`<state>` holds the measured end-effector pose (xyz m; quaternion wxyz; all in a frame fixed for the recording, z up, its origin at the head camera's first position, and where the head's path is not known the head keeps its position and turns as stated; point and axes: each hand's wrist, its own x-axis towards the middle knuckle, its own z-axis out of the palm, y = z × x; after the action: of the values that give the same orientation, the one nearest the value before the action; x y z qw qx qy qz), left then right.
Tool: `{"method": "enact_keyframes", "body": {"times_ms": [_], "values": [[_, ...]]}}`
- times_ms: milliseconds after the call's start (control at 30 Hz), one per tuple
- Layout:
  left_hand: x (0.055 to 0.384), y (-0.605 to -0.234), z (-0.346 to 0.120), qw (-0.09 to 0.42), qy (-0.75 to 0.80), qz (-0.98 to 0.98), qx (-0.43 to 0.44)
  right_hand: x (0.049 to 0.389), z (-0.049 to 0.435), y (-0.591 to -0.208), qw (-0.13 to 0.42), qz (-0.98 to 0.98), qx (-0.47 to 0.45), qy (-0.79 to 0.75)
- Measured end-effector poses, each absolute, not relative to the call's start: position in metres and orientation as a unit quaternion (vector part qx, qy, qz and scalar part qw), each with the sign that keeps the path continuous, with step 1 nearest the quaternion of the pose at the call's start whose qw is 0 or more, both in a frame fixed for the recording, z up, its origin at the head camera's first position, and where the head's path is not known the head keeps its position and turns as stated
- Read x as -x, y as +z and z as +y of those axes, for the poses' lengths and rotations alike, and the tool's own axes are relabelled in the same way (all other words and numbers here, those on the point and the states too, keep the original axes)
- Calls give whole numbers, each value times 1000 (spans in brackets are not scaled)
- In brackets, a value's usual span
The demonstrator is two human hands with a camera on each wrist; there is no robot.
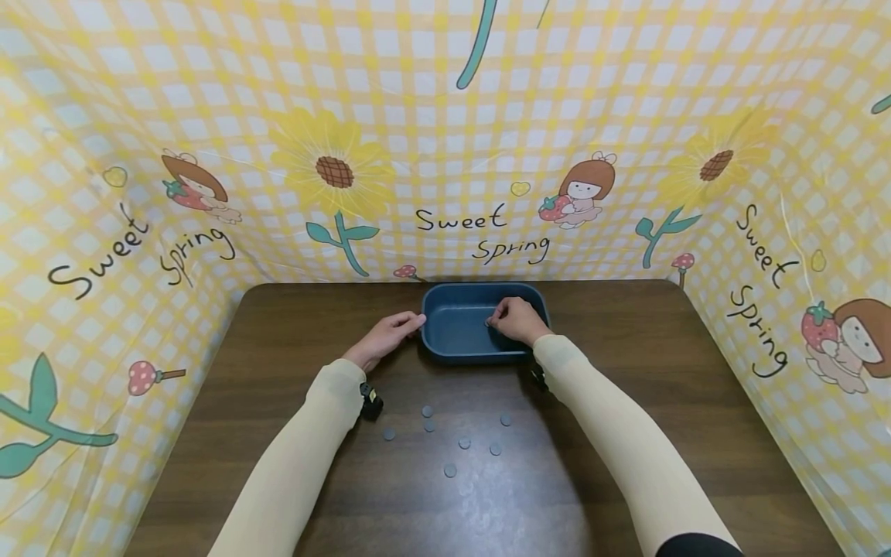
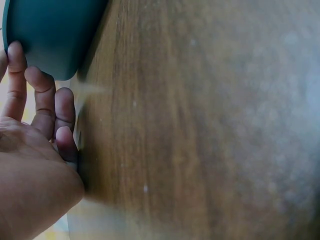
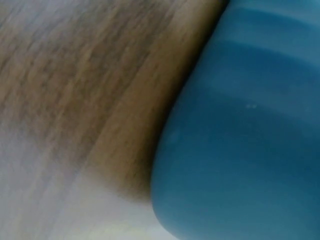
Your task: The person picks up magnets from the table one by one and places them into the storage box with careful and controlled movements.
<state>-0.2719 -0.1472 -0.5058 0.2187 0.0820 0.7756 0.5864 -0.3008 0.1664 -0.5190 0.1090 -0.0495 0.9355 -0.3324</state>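
With 12 o'clock at the table's (image 1: pixel 299 333) far edge, we have the blue tub (image 1: pixel 455 359) up at 12, its back side close to the hanging cloth (image 1: pixel 445 155). Our left hand (image 1: pixel 383 338) is at the tub's 9 o'clock, fingers mostly extended and relaxed, tips resting against the wall. Our right hand (image 1: pixel 520 320) reaches in over the 4 o'clock corner, thumb and fingers brought together on what looks like a disc (image 1: pixel 488 322) near the tub's middle. Seven loose discs (image 1: pixel 464 442) lie on the table around the tub's 6 and 7 o'clock, two of them nearly touching at 7.

If our pinch slips, the small disc could drop flat and be awkward to lift. Our right sleeve (image 1: pixel 599 402) passes close to the rim and might drag the tub toward 4, while too hard a push toward 12 could jam it into the cloth. A forearm swinging low might scatter the loose discs.

The tub looks like smooth, matt plastic: a rounded rectangle with soft corners. The discs are thin, round and grey, the table dark, glossy wood grain, the cloth creased yellow check.
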Motion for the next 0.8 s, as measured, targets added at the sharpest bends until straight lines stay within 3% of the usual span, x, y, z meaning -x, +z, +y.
{"method": "enact_keyframes", "body": {"times_ms": [800], "values": [[269,-504,-146,211,587,777,-84,297,168,-520,92,938,58,-328]]}}
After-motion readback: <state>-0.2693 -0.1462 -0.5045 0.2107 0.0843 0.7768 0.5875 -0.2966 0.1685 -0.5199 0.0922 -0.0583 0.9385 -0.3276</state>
